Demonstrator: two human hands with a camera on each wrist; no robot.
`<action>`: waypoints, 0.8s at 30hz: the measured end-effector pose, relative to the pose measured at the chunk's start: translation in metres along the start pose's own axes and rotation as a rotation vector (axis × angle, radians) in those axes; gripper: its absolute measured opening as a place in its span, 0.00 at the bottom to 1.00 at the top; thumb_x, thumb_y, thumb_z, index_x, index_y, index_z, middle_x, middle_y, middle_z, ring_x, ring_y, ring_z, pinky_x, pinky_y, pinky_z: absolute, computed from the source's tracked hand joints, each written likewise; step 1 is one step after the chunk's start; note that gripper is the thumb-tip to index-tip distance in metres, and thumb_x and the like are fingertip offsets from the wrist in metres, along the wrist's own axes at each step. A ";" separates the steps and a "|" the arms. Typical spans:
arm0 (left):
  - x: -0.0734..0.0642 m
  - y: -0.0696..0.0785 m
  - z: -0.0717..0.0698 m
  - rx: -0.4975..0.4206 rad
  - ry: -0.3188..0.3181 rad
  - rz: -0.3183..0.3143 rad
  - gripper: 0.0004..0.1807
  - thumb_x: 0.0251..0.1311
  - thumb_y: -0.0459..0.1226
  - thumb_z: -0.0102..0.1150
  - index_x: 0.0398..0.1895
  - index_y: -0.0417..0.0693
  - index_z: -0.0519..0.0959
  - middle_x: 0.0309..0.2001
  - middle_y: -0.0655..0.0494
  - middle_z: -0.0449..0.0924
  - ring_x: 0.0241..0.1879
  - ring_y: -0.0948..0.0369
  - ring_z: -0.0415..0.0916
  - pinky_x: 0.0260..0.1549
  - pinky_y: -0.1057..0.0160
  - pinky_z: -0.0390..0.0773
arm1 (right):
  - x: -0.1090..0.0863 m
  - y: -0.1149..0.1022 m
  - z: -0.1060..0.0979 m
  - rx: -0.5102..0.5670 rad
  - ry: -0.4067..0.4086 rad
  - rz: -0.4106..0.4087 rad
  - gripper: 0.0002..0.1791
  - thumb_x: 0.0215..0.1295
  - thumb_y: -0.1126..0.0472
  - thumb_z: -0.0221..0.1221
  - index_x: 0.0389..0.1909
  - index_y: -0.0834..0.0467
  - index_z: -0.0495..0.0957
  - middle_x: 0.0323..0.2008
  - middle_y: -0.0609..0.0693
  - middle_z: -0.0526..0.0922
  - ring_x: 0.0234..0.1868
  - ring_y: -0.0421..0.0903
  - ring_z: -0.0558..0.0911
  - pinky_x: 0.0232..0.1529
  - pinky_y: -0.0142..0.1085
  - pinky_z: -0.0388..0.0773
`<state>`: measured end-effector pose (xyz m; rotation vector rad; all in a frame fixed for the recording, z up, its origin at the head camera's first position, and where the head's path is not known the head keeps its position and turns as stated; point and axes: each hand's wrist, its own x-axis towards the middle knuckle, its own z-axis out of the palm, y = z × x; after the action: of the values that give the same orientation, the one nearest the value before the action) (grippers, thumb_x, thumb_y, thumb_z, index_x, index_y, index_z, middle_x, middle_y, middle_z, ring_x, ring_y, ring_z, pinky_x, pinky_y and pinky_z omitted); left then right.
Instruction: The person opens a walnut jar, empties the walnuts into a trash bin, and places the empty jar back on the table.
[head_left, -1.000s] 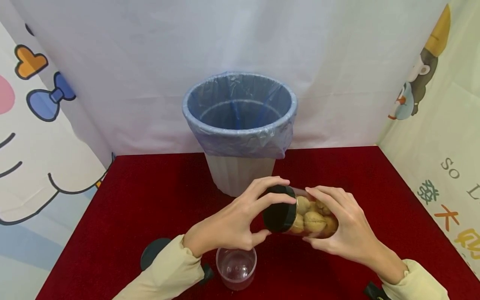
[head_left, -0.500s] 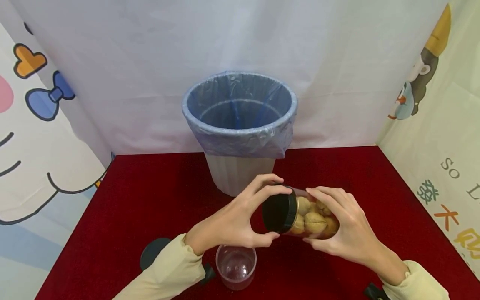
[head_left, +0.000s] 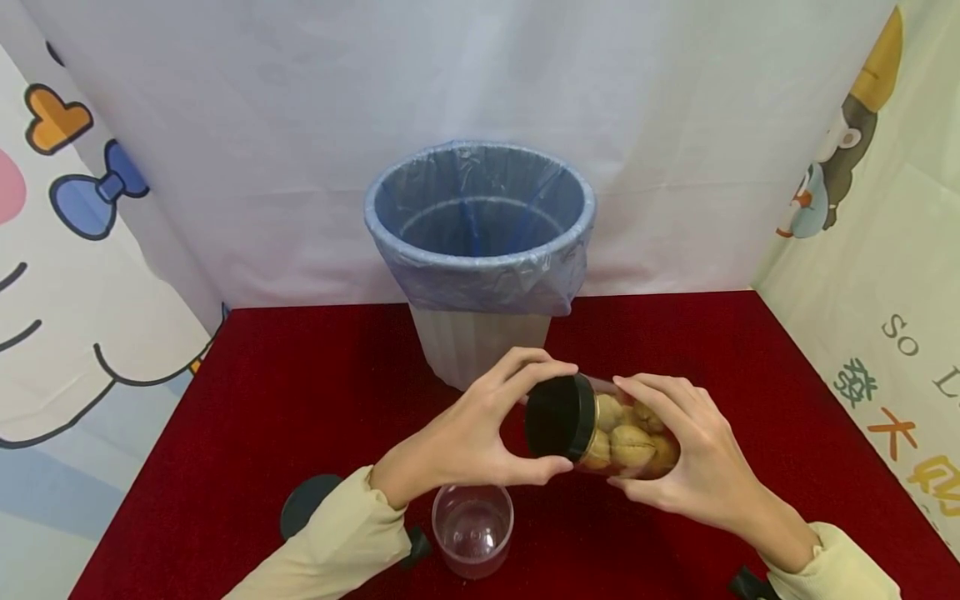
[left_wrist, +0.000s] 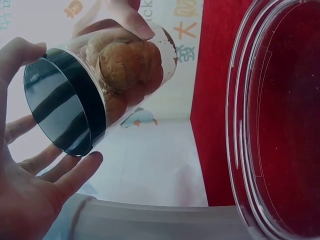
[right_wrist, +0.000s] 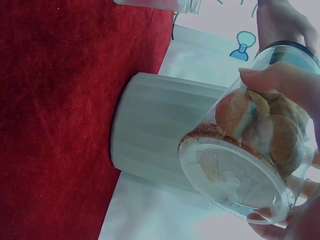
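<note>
A clear plastic jar (head_left: pixel 606 473) of walnuts (head_left: pixel 632 446) is held tilted on its side above the table, its black lid (head_left: pixel 555 417) facing left. My right hand (head_left: pixel 697 454) grips the jar's body near the base. Around the lid's rim curl the thumb and fingers of my left hand (head_left: pixel 476 433); the left wrist view shows the thumb on one edge and fingertips on the opposite one. Just below the left hand stands an open clear tub (head_left: pixel 472 533). A dark round lid (head_left: pixel 306 504) lies left of it, partly covered by the sleeve.
Behind the hands stands a pale bin (head_left: pixel 480 342) lined with a blue bag (head_left: pixel 487 287). Red cloth (head_left: pixel 315 383) covers the table. White sheeting (head_left: pixel 300 167) hangs behind, with printed cartoon panels on both sides.
My left hand's fingers have slid back around the lid's top edge, and its thumb has moved right along the lower edge. The right hand and jar have hardly moved.
</note>
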<state>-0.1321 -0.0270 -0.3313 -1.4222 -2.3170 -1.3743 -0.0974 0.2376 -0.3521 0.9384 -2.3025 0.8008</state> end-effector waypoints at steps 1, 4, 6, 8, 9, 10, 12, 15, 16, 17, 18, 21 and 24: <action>0.000 0.000 0.000 0.000 0.004 -0.008 0.44 0.43 0.47 0.73 0.67 0.63 0.62 0.59 0.62 0.61 0.54 0.66 0.65 0.44 0.66 0.76 | 0.000 0.000 0.000 0.001 -0.001 0.001 0.48 0.30 0.48 0.76 0.60 0.56 0.73 0.53 0.51 0.75 0.52 0.46 0.71 0.49 0.37 0.62; 0.000 0.000 0.001 0.001 0.019 -0.022 0.45 0.43 0.47 0.73 0.67 0.63 0.62 0.59 0.63 0.61 0.53 0.66 0.66 0.43 0.67 0.76 | 0.000 0.000 0.000 0.001 -0.006 0.006 0.47 0.34 0.45 0.75 0.60 0.56 0.73 0.53 0.51 0.75 0.52 0.46 0.71 0.48 0.38 0.62; 0.000 0.000 0.002 0.002 0.028 -0.022 0.45 0.42 0.47 0.73 0.67 0.63 0.62 0.59 0.63 0.61 0.53 0.66 0.67 0.43 0.68 0.76 | 0.001 0.000 -0.001 0.002 -0.008 0.009 0.46 0.36 0.43 0.74 0.60 0.56 0.73 0.53 0.51 0.75 0.52 0.46 0.71 0.48 0.38 0.62; 0.000 -0.001 0.002 0.010 0.033 -0.017 0.45 0.43 0.47 0.73 0.67 0.63 0.62 0.60 0.63 0.61 0.54 0.66 0.66 0.43 0.67 0.75 | 0.001 -0.001 -0.001 0.003 -0.010 0.015 0.45 0.38 0.41 0.72 0.60 0.56 0.73 0.53 0.51 0.75 0.52 0.46 0.71 0.48 0.38 0.62; 0.000 0.000 0.002 0.012 0.031 -0.017 0.45 0.43 0.48 0.74 0.67 0.63 0.62 0.61 0.64 0.60 0.55 0.66 0.65 0.46 0.66 0.75 | 0.001 -0.001 -0.001 0.004 -0.011 0.018 0.45 0.39 0.40 0.72 0.60 0.56 0.73 0.53 0.51 0.74 0.52 0.46 0.71 0.48 0.39 0.62; 0.000 0.000 0.001 0.015 0.027 -0.014 0.46 0.43 0.48 0.74 0.68 0.63 0.61 0.62 0.64 0.59 0.57 0.66 0.64 0.48 0.65 0.74 | 0.001 -0.001 -0.001 0.005 -0.012 0.022 0.45 0.39 0.40 0.72 0.60 0.57 0.73 0.53 0.52 0.74 0.52 0.46 0.71 0.48 0.39 0.62; -0.001 0.000 0.001 0.027 0.016 -0.002 0.47 0.42 0.49 0.74 0.68 0.63 0.60 0.65 0.64 0.56 0.61 0.65 0.60 0.54 0.61 0.71 | 0.001 -0.001 -0.001 0.005 -0.014 0.028 0.45 0.40 0.39 0.71 0.59 0.57 0.73 0.53 0.52 0.74 0.52 0.46 0.71 0.49 0.39 0.62; -0.001 0.001 -0.002 0.057 -0.020 0.026 0.50 0.41 0.49 0.75 0.70 0.62 0.58 0.69 0.63 0.49 0.67 0.63 0.52 0.60 0.56 0.65 | 0.001 -0.001 -0.001 0.004 -0.013 0.029 0.45 0.39 0.39 0.71 0.59 0.57 0.73 0.53 0.52 0.74 0.52 0.47 0.71 0.49 0.39 0.62; -0.001 0.001 -0.003 0.070 -0.033 0.040 0.50 0.41 0.49 0.75 0.70 0.61 0.58 0.70 0.62 0.48 0.68 0.62 0.49 0.60 0.55 0.64 | 0.001 -0.001 -0.001 0.003 -0.012 0.028 0.45 0.39 0.39 0.71 0.59 0.58 0.73 0.53 0.52 0.74 0.52 0.47 0.71 0.49 0.39 0.62; -0.001 0.002 -0.004 0.081 -0.046 0.053 0.51 0.41 0.48 0.75 0.70 0.61 0.57 0.71 0.62 0.46 0.69 0.62 0.48 0.60 0.55 0.64 | 0.001 0.000 -0.001 0.003 -0.009 0.025 0.45 0.39 0.39 0.71 0.59 0.58 0.73 0.53 0.52 0.75 0.52 0.47 0.71 0.49 0.39 0.62; -0.001 0.002 -0.005 0.088 -0.061 0.068 0.51 0.41 0.46 0.75 0.70 0.60 0.57 0.72 0.62 0.45 0.69 0.61 0.46 0.60 0.55 0.64 | 0.001 0.000 -0.001 0.004 -0.006 0.022 0.45 0.39 0.39 0.71 0.58 0.58 0.74 0.53 0.52 0.75 0.52 0.47 0.71 0.49 0.39 0.62; -0.001 0.003 -0.008 0.109 -0.102 0.116 0.50 0.40 0.41 0.75 0.69 0.58 0.58 0.72 0.60 0.44 0.70 0.61 0.44 0.60 0.56 0.64 | 0.000 0.002 0.000 0.007 0.012 0.004 0.45 0.41 0.36 0.69 0.58 0.59 0.74 0.53 0.53 0.75 0.51 0.47 0.71 0.48 0.39 0.62; 0.000 0.005 -0.009 0.116 -0.125 0.158 0.48 0.40 0.36 0.75 0.67 0.56 0.59 0.72 0.57 0.45 0.70 0.60 0.43 0.59 0.59 0.65 | 0.000 0.003 0.001 0.011 0.030 -0.011 0.45 0.43 0.34 0.66 0.57 0.60 0.74 0.52 0.55 0.75 0.50 0.48 0.71 0.47 0.39 0.62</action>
<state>-0.1315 -0.0328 -0.3233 -1.6572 -2.2574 -1.1204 -0.1001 0.2391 -0.3537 0.9369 -2.2675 0.8188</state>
